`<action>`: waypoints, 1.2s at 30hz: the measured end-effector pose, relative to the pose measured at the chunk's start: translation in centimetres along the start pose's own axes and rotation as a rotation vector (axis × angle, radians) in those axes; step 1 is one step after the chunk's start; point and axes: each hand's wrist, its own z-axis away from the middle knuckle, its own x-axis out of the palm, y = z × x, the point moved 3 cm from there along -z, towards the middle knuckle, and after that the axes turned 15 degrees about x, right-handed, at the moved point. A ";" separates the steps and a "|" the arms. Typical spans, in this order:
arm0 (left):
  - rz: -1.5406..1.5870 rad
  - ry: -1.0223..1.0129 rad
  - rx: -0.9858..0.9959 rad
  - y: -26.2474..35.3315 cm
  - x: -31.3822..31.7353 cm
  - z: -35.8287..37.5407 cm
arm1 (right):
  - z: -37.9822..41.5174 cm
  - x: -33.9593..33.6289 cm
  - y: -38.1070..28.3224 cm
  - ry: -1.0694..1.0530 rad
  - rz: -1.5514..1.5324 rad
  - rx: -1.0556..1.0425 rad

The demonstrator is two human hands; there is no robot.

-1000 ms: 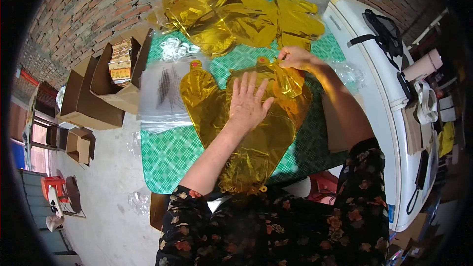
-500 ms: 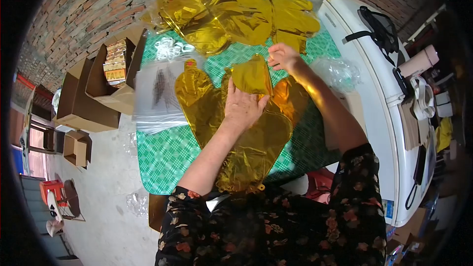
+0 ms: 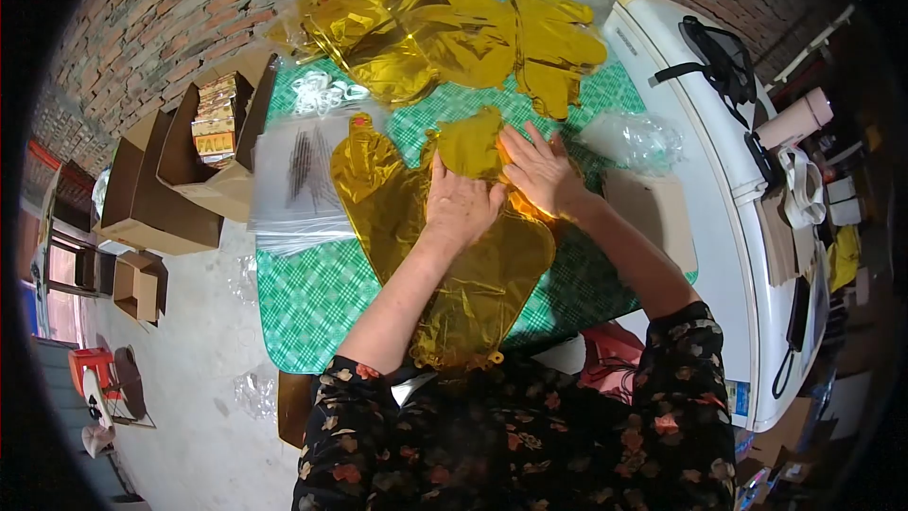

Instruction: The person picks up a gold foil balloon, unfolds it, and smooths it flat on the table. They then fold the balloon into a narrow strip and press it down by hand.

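A flat gold foil balloon point(image 3: 454, 274) lies in front of me on the green checked tablecloth point(image 3: 312, 308), with one section folded over near its upper middle. My left hand point(image 3: 463, 208) rests palm down on the foil just below that folded section, thumb held out to the right. Against the right side of the fold, my right hand point(image 3: 544, 172) lies flat with its fingers spread. Foil under both palms is hidden.
More gold foil balloons point(image 3: 463, 33) lie at the back. Clear plastic sleeves point(image 3: 303, 170) and white ribbon loops point(image 3: 326, 92) are at the left; a clear plastic bag point(image 3: 634, 140) and a cardboard sheet point(image 3: 653, 213) at the right. Cardboard boxes point(image 3: 156, 194) stand left, a white appliance point(image 3: 719, 227) right.
My right hand has come down from above the table onto the foil, its fingers spreading out. The balloon's right section has folded inward. My left hand has stayed pressed in place.
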 end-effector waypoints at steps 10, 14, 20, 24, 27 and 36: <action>0.026 -0.022 -0.002 -0.2 0.5 0.0 | 0.5 1.2 -0.5 -0.121 -0.027 0.013; 0.035 0.037 0.007 -0.3 0.8 0.1 | 0.4 1.4 -0.9 -0.127 -0.062 0.063; 0.125 0.120 0.004 -0.9 0.3 0.3 | 0.6 1.8 -0.9 -0.110 0.007 0.041; 0.000 0.091 0.003 -0.3 -2.2 1.6 | 0.6 2.1 -0.9 -0.172 0.057 0.077; 0.009 0.103 0.020 1.6 -4.9 3.6 | 0.8 2.6 -0.5 -0.101 0.088 0.033; 0.203 0.395 0.093 2.0 -6.4 1.8 | 0.8 3.0 -0.4 0.143 0.341 -0.102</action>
